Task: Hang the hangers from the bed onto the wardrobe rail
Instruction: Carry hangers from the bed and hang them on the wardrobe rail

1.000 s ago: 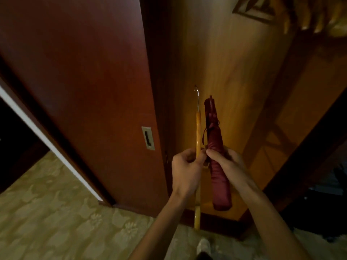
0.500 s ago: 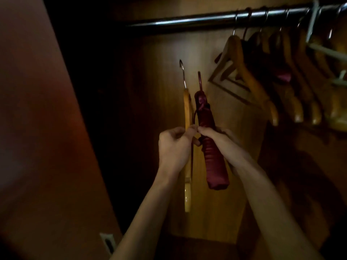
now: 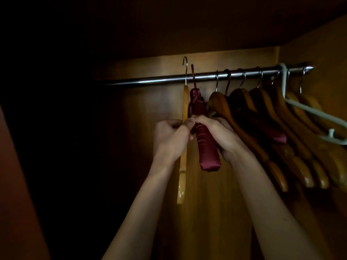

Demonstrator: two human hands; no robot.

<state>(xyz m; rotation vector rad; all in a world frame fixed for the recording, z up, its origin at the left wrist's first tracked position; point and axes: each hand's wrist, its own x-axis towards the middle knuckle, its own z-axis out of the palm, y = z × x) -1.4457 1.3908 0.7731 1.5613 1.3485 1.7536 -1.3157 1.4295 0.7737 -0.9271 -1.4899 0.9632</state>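
Observation:
My left hand [image 3: 170, 139] grips a light wooden hanger [image 3: 185, 109], seen edge-on, its metal hook rising above the chrome wardrobe rail [image 3: 169, 79]. My right hand [image 3: 216, 134] grips a maroon satin padded hanger [image 3: 204, 143] right beside it; its dark hook reaches the height of the rail. Both hangers are held upright in front of the rail, at its bare left stretch. Whether either hook touches the rail I cannot tell.
Several wooden hangers [image 3: 262, 128] crowd the rail's right half, with another maroon padded one [image 3: 276, 136] among them and a white plastic hanger [image 3: 308, 109] at the far right. The wardrobe's wooden back panel [image 3: 131, 128] lies behind. A reddish door [image 3: 16, 203] stands left.
Both hands have lifted the two hangers from low in front of the wardrobe up to rail height. My view has tilted upward, so the rail sits lower in the frame.

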